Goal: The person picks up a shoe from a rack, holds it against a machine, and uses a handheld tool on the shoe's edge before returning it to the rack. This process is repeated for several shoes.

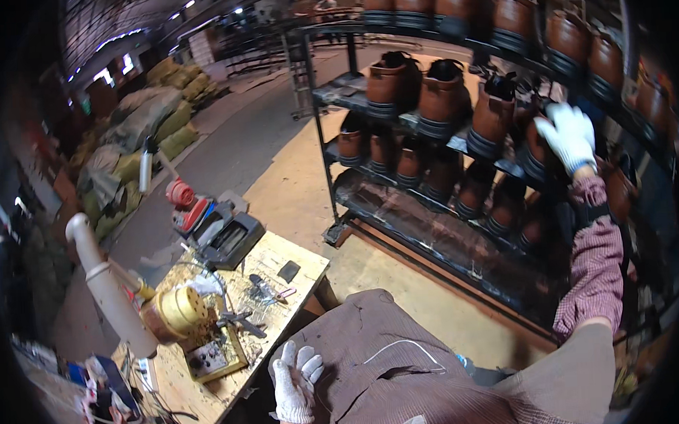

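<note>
many brown leather boots with dark ribbed soles already fill the black metal rack, so i judge the shelving well along, though its lowest tier looks bare. my right hand, in a white knit glove, reaches a middle-tier boot; i cannot tell whether its fingers grip it. my left hand rests spread and released beside the cluttered wooden table.

Lying on the wooden workbench: pliers, a small dark block, a brass-coloured cylinder with holes. Standing behind it, a red and black machine. Rising at the bench's left, a pale bent pipe. Piling up along the far floor, yellowish-green sacks.
</note>
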Motion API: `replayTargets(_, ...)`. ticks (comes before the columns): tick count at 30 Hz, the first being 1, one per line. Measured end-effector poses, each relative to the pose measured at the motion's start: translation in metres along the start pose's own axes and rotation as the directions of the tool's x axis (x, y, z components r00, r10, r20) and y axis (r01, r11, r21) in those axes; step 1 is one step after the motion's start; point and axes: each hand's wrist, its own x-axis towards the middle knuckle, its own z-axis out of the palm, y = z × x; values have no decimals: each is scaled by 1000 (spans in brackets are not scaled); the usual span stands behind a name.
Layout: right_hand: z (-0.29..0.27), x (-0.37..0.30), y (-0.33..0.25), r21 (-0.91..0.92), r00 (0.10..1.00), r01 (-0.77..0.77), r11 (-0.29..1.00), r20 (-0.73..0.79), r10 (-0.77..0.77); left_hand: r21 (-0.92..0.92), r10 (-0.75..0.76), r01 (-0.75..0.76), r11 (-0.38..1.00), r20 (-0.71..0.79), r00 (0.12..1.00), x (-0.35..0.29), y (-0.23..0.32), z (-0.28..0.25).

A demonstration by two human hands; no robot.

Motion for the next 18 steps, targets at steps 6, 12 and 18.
replayTargets(6, -63, -71, -86, 76, 893, 343, 936, -335, -300, -22, -34, 34, 999, 24, 999, 2, -14, 0)
replayTargets(12, -163, -131, -186, 693, 801, 567, 446, -338, -493, 74, -37, 28, 997, 123, 992, -8, -14, 7)
replayTargets(18, -161, -186, -314, 813, 613, 317, -490, -569, -548, -248, 273, -266, 931, -8, 962, -34, -10, -3)
